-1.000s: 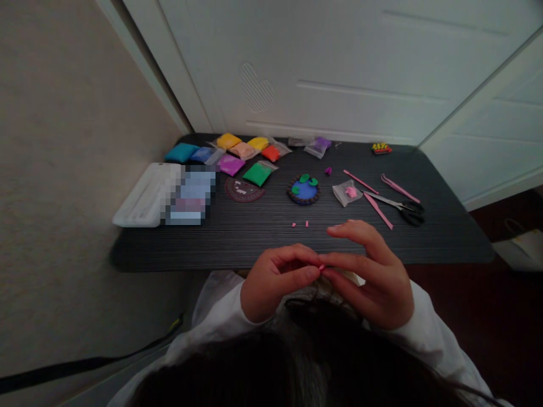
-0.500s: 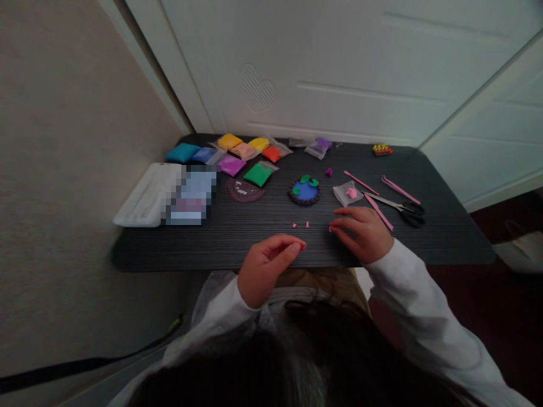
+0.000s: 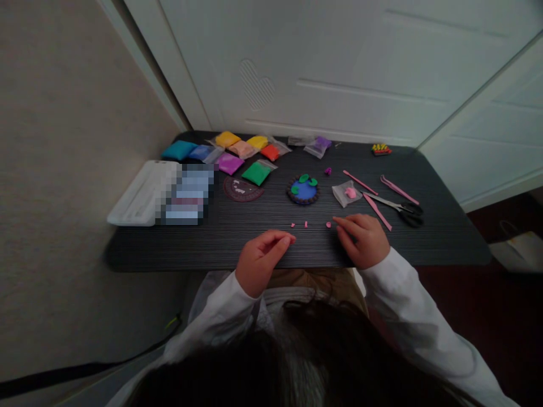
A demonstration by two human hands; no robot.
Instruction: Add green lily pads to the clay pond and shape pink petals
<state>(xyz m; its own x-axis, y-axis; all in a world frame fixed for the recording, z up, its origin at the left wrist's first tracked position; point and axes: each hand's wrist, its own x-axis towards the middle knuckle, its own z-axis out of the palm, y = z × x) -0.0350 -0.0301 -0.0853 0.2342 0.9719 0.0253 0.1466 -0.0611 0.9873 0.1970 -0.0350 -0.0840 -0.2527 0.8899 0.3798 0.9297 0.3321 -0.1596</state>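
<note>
My right hand [image 3: 363,239] rests on the dark table [image 3: 237,243] near its front edge, fingers stretched flat and pointing left. Just past its fingertips lies a small pink clay bit [image 3: 328,224], not touched. Two more pink bits [image 3: 299,225] lie further left. My left hand [image 3: 261,259] hovers at the table's front edge, fingers loosely curled and thumb against the index finger, with nothing visible in them. Behind the bits sits a round blue clay disc [image 3: 304,190] with a brown rim and green leaves on it.
Several coloured clay bags [image 3: 237,154] lie at the back left, next to a white tray [image 3: 142,193]. A bag with pink clay [image 3: 348,193], pink modelling tools [image 3: 377,210] and black-handled scissors [image 3: 402,207] lie to the right. White doors stand behind the table.
Both hands pinched one pink bit in front of me a second ago. They parted; my right hand carried it to the table, set it down and drew back slightly.
</note>
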